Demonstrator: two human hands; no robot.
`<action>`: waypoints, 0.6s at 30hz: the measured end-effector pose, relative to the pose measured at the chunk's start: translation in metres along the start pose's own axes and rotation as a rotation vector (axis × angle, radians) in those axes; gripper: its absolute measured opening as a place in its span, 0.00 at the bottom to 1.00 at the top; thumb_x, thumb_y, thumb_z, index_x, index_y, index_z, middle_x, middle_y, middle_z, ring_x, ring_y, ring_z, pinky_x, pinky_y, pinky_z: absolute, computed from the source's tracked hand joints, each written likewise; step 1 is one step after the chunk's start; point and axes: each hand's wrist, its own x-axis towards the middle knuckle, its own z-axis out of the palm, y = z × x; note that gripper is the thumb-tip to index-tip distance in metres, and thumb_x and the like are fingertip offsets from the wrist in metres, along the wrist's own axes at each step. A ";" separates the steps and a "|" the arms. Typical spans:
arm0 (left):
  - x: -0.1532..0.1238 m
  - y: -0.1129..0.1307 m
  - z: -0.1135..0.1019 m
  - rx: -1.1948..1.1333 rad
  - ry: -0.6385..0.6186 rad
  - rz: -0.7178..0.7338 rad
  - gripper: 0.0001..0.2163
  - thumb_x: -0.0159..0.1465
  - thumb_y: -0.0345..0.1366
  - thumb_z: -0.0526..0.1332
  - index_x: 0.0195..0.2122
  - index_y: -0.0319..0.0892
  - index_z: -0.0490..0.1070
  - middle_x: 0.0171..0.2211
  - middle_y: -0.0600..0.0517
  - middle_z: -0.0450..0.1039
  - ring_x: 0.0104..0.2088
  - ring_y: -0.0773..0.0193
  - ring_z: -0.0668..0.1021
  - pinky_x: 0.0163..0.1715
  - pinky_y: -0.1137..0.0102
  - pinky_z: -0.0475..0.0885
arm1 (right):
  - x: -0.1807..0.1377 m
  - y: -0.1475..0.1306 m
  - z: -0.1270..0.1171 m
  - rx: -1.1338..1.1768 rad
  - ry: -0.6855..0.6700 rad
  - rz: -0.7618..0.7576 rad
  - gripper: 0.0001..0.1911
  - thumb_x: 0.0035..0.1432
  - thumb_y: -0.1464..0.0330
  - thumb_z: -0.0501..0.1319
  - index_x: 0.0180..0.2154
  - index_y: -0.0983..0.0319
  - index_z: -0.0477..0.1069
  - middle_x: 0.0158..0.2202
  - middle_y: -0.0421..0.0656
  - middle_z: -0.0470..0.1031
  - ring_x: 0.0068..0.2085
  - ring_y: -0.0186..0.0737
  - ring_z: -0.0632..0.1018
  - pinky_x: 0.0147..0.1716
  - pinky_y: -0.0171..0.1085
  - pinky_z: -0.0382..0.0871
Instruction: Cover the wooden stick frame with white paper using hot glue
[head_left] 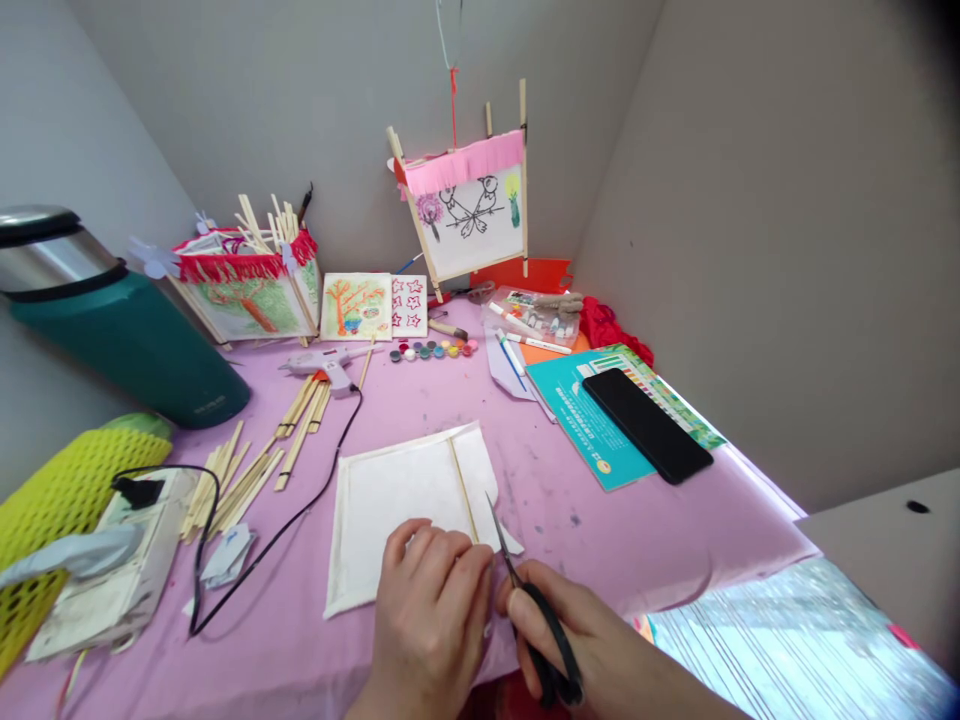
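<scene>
A white paper panel [405, 490] with stick-stiffened edges lies flat on the table before me. A thin wooden stick [463, 485] runs down it near its right side, and loose paper sticks out beyond the stick with a cut-looking edge. My left hand [435, 600] is closed over the panel's near right part, fingers bent together; its fingertips are partly hidden. In my right hand [559, 620] are black-handled scissors [551, 640], gripped by the handles. Their narrow blades point away from me, beside the stick and over the paper's right edge; they look nearly closed.
Wooden sticks [225, 480], a glue gun [326, 365] with its cord and a power strip [120, 580] lie left, near a green bottle [127, 330]. Paint pots [431, 350] stand behind. A phone [645, 425] rests on a blue pad [577, 420] at right. A decorated lantern [469, 210] hangs behind.
</scene>
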 end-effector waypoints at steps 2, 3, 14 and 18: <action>0.000 0.000 0.000 -0.003 -0.005 0.000 0.08 0.59 0.21 0.58 0.37 0.38 0.72 0.30 0.49 0.72 0.32 0.63 0.71 0.43 0.58 0.66 | 0.000 0.002 -0.001 0.024 -0.022 0.020 0.16 0.65 0.55 0.51 0.33 0.60 0.60 0.21 0.33 0.66 0.22 0.29 0.66 0.25 0.30 0.59; 0.000 0.000 0.000 -0.005 -0.006 0.002 0.08 0.59 0.21 0.58 0.37 0.38 0.72 0.30 0.49 0.72 0.32 0.63 0.71 0.43 0.58 0.66 | 0.000 0.003 -0.001 0.035 -0.029 0.019 0.17 0.65 0.54 0.50 0.32 0.60 0.60 0.20 0.33 0.66 0.22 0.29 0.65 0.25 0.30 0.59; 0.001 0.001 0.001 0.012 0.011 -0.004 0.07 0.61 0.22 0.57 0.35 0.40 0.72 0.29 0.50 0.72 0.31 0.64 0.71 0.42 0.60 0.66 | 0.007 -0.003 -0.004 0.000 0.032 -0.075 0.21 0.64 0.50 0.51 0.31 0.61 0.62 0.23 0.35 0.65 0.27 0.32 0.67 0.30 0.33 0.62; 0.001 0.001 0.001 0.012 0.011 -0.012 0.07 0.61 0.22 0.57 0.35 0.40 0.72 0.28 0.51 0.71 0.30 0.64 0.71 0.42 0.60 0.66 | 0.005 -0.011 -0.007 -0.062 0.041 -0.081 0.18 0.63 0.53 0.53 0.30 0.61 0.61 0.24 0.35 0.65 0.28 0.33 0.68 0.31 0.34 0.62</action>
